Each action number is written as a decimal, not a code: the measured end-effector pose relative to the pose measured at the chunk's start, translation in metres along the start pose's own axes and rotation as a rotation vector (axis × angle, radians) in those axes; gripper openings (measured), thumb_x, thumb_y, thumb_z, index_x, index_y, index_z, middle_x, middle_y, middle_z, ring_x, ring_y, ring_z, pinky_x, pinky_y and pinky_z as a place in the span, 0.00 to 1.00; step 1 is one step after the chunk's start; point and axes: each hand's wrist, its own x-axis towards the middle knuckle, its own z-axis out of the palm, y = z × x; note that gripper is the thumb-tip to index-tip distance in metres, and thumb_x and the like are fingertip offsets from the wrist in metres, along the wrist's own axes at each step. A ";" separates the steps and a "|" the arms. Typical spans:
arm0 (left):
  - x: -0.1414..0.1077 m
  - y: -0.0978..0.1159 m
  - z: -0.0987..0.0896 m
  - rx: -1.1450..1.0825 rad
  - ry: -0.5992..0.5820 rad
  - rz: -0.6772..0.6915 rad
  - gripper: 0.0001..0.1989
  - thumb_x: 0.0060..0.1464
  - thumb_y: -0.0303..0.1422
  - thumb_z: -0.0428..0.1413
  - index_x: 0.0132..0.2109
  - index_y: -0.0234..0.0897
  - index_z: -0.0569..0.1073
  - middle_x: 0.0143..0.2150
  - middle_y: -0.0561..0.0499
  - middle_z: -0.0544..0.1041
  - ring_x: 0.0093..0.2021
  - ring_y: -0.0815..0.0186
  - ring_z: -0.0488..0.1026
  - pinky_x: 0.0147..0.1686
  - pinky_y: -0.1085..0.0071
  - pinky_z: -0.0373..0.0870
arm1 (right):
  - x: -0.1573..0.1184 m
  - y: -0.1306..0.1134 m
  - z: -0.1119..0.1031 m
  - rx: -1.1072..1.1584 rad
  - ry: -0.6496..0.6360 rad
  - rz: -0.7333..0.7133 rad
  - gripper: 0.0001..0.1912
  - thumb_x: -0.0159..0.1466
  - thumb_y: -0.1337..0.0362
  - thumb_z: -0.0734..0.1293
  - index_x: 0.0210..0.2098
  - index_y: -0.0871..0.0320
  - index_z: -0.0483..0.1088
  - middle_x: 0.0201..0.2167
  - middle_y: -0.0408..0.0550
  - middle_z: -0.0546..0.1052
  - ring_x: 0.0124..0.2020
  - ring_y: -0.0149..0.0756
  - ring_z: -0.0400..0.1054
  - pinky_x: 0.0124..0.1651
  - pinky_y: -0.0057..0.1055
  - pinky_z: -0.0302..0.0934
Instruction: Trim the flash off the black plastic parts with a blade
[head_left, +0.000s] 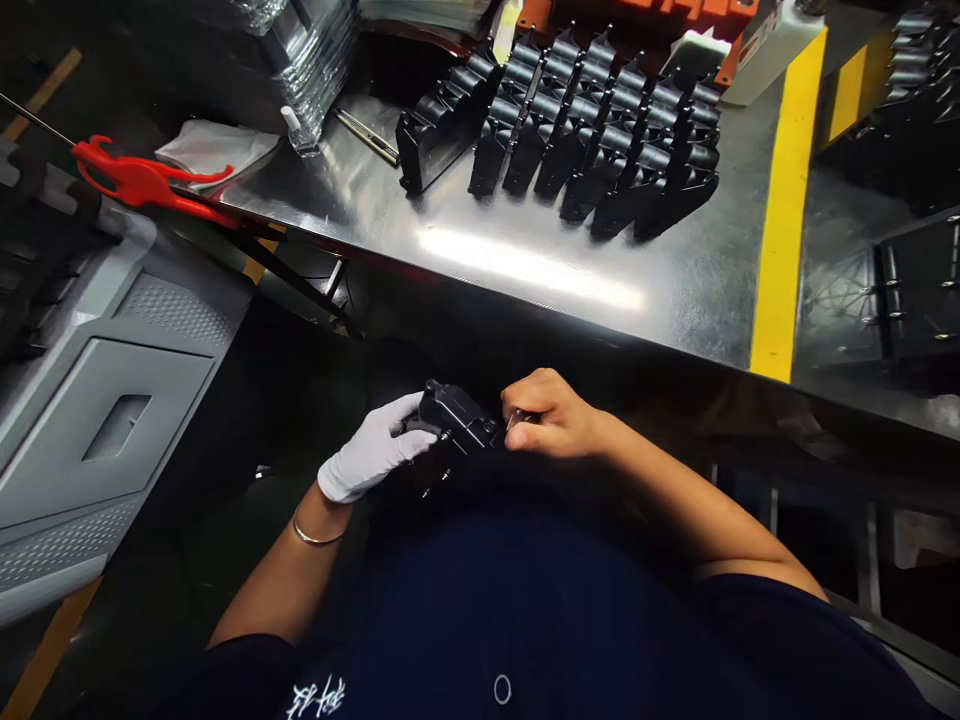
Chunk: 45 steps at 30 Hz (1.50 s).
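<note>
Metal desk (690, 310) carries a row of black parts (581, 110). Short of the desk's near edge, my gloved left hand (371, 455) grips one black piece (457, 415); my bare right hand (559, 412) is closed on a metallic tool (517, 418). Work on this piece appears unfinished.

Set in a factory workshop, to judge by a metal desk (697, 310) ahead of the left grip (379, 450) and right grip (551, 415), lined beyond both with matching black parts (577, 120) and striped with yellow tape (787, 210) ahead-right of the right grip; also by a red blow gun (142, 185), grey plastic crate (52, 430) and plastic-wrapped stacks (319, 70) leftward of the left grip.
</note>
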 end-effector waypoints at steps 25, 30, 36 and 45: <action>0.017 0.028 0.035 -1.263 0.665 -0.392 0.09 0.63 0.26 0.51 0.45 0.31 0.75 0.38 0.47 0.81 0.36 0.64 0.80 0.36 0.69 0.79 | 0.022 0.024 0.072 0.209 0.617 0.433 0.38 0.68 0.39 0.50 0.56 0.62 0.71 0.31 0.48 0.67 0.33 0.17 0.59 0.39 0.16 0.57; 0.012 0.031 0.039 -1.304 0.639 -0.408 0.09 0.64 0.25 0.50 0.44 0.30 0.75 0.39 0.47 0.81 0.36 0.64 0.80 0.37 0.69 0.80 | 0.026 0.020 0.075 0.289 0.671 0.353 0.30 0.65 0.43 0.60 0.42 0.67 0.70 0.34 0.48 0.69 0.33 0.16 0.61 0.37 0.15 0.58; 0.011 0.030 0.035 -1.339 0.555 -0.427 0.13 0.64 0.26 0.49 0.52 0.31 0.75 0.41 0.46 0.81 0.39 0.65 0.80 0.43 0.70 0.79 | 0.028 0.033 0.081 0.201 0.698 0.221 0.26 0.66 0.46 0.60 0.32 0.68 0.63 0.28 0.45 0.65 0.28 0.13 0.58 0.32 0.13 0.55; 0.002 0.037 0.030 -1.361 0.606 -0.545 0.14 0.64 0.25 0.48 0.47 0.31 0.78 0.36 0.48 0.82 0.35 0.68 0.80 0.46 0.72 0.77 | 0.024 0.039 0.070 0.284 0.745 0.344 0.29 0.64 0.43 0.61 0.31 0.67 0.60 0.27 0.44 0.65 0.28 0.13 0.56 0.32 0.13 0.54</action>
